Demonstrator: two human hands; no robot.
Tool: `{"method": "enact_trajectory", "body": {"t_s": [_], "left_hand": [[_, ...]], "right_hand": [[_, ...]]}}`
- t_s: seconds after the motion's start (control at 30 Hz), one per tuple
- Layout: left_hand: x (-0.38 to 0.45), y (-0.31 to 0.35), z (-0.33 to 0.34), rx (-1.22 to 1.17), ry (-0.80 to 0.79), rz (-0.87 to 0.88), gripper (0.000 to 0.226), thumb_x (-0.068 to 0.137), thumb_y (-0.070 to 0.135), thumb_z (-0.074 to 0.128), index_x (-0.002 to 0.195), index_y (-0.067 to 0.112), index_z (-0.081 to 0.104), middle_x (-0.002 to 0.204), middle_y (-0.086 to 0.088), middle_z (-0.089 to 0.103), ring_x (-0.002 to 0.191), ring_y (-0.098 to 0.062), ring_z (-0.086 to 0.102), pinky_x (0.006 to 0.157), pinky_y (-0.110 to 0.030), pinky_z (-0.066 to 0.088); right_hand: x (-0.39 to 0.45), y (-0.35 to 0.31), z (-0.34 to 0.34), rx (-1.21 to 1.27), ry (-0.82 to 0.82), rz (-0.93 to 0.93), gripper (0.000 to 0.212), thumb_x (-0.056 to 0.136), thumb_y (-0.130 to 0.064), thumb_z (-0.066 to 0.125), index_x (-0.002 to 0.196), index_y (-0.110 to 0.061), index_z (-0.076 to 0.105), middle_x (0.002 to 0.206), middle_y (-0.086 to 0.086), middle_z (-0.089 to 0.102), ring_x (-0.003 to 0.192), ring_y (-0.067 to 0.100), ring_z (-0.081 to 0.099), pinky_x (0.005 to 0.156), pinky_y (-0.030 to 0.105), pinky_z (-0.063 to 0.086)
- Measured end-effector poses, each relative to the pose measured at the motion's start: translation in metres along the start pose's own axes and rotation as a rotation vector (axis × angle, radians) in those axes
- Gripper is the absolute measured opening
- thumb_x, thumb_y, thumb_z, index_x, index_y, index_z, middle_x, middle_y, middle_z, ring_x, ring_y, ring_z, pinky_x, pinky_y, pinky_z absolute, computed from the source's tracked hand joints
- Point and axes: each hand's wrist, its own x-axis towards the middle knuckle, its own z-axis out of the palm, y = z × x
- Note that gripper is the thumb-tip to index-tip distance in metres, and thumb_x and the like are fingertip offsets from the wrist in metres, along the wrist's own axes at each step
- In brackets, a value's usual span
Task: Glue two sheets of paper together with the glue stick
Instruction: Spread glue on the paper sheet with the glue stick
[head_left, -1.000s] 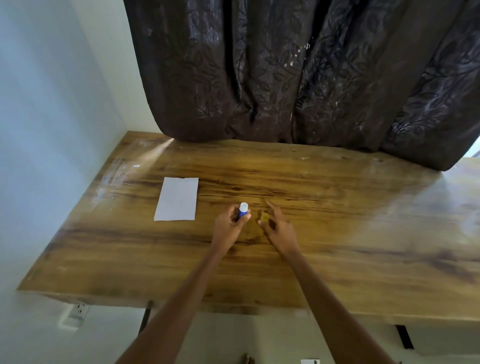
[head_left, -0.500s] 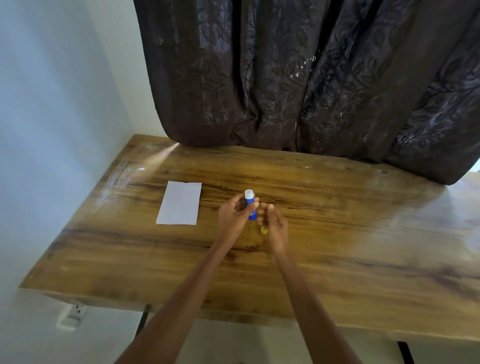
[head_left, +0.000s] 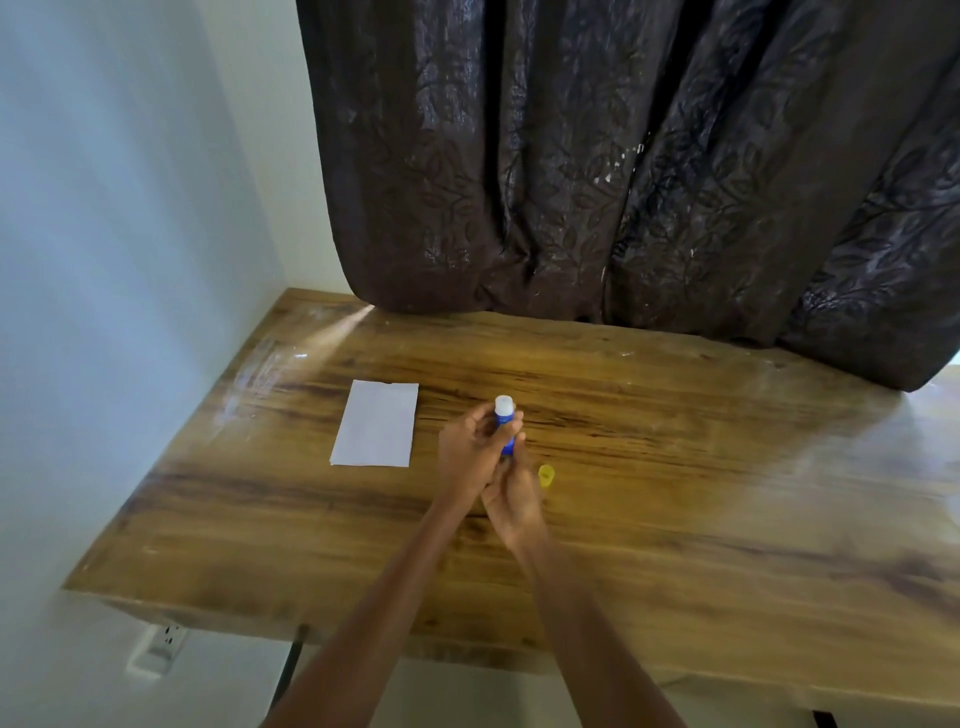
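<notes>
Wooden table roomy beyond hands.

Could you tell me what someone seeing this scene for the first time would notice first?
Probably the blue glue stick with its white tip up, held above the middle of the wooden table by the left hand, with the right hand at its base. Its yellow cap lies on the table just right of the hands, and white paper lies flat to their left. A dark patterned curtain hangs behind the table.
</notes>
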Motion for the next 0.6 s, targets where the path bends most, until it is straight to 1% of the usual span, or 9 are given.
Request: {"method": "enact_trajectory", "body": {"t_s": [0.1,0.17,0.2,0.27,0.37,0.4,0.43,0.5,0.6], "left_hand": [[-0.006,-0.001,0.001,-0.006,-0.066,0.033,0.032,0.079,0.024,0.072,0.109,0.015,0.067,0.086,0.021,0.069,0.083,0.01,0.066,0.07,-0.007,0.051],[-0.006,-0.002,-0.002,-0.053,-0.067,0.035,0.028,0.08,0.02,0.071,0.108,0.017,0.068,0.081,0.026,0.069,0.085,0.011,0.065,0.069,-0.005,0.05],[-0.005,-0.001,-0.005,-0.077,-0.065,0.034,0.025,0.08,0.019,0.071,0.105,0.02,0.068,0.08,0.027,0.069,0.086,0.01,0.065,0.069,-0.005,0.049],[-0.002,0.002,-0.01,-0.108,-0.074,0.035,0.021,0.081,0.019,0.07,0.1,0.028,0.067,0.083,0.024,0.071,0.089,0.007,0.066,0.071,-0.006,0.049],[-0.001,0.006,-0.013,-0.199,-0.105,0.004,0.02,0.08,0.018,0.07,0.097,0.03,0.066,0.088,0.016,0.074,0.092,-0.002,0.069,0.073,-0.011,0.052],[-0.001,0.007,-0.013,-0.221,-0.12,-0.004,0.021,0.08,0.017,0.07,0.097,0.029,0.066,0.088,0.016,0.074,0.092,-0.003,0.069,0.072,-0.011,0.053],[-0.001,0.007,-0.012,-0.228,-0.133,-0.004,0.021,0.08,0.016,0.07,0.097,0.029,0.066,0.088,0.017,0.074,0.092,-0.004,0.069,0.071,-0.011,0.052],[-0.003,0.009,-0.011,-0.223,-0.142,0.007,0.023,0.081,0.014,0.07,0.096,0.03,0.066,0.086,0.018,0.074,0.092,-0.003,0.069,0.072,-0.011,0.052],[-0.002,0.007,-0.013,-0.215,-0.128,0.009,0.023,0.081,0.012,0.069,0.097,0.028,0.065,0.092,0.011,0.074,0.093,-0.003,0.068,0.077,-0.014,0.054]], "right_hand": [[-0.002,0.001,-0.001,0.069,-0.014,0.071,0.052,0.101,-0.04,0.029,0.132,-0.005,0.051,0.108,0.011,0.065,0.1,0.02,0.061,0.086,0.032,0.047],[-0.006,0.002,-0.005,0.108,-0.098,0.073,0.05,0.101,-0.041,0.029,0.13,-0.009,0.054,0.111,0.01,0.066,0.103,0.019,0.062,0.087,0.034,0.047],[-0.009,0.003,-0.008,0.114,-0.132,0.062,0.047,0.101,-0.039,0.029,0.126,-0.01,0.056,0.109,0.009,0.068,0.101,0.018,0.064,0.085,0.033,0.05],[-0.013,0.006,-0.012,0.095,-0.145,0.037,0.039,0.102,-0.031,0.031,0.122,-0.008,0.056,0.101,0.009,0.067,0.092,0.017,0.064,0.077,0.03,0.054],[-0.013,0.006,-0.011,0.079,-0.119,0.033,0.035,0.101,-0.031,0.034,0.113,-0.008,0.056,0.089,0.009,0.055,0.08,0.017,0.054,0.073,0.031,0.045],[-0.012,0.005,-0.01,0.101,-0.116,0.053,0.036,0.1,-0.034,0.033,0.107,-0.01,0.059,0.087,0.008,0.056,0.077,0.016,0.055,0.071,0.03,0.044],[-0.01,0.003,-0.008,0.132,-0.12,0.078,0.04,0.1,-0.036,0.031,0.104,-0.012,0.062,0.086,0.007,0.061,0.075,0.015,0.059,0.07,0.029,0.047],[-0.006,0.001,-0.006,0.16,-0.116,0.112,0.047,0.1,-0.04,0.026,0.107,-0.013,0.064,0.086,0.005,0.072,0.076,0.014,0.068,0.066,0.026,0.054],[-0.005,0.003,-0.006,0.12,-0.144,0.114,0.049,0.1,-0.043,0.025,0.107,-0.015,0.065,0.085,0.003,0.073,0.075,0.012,0.069,0.067,0.025,0.055]]}}
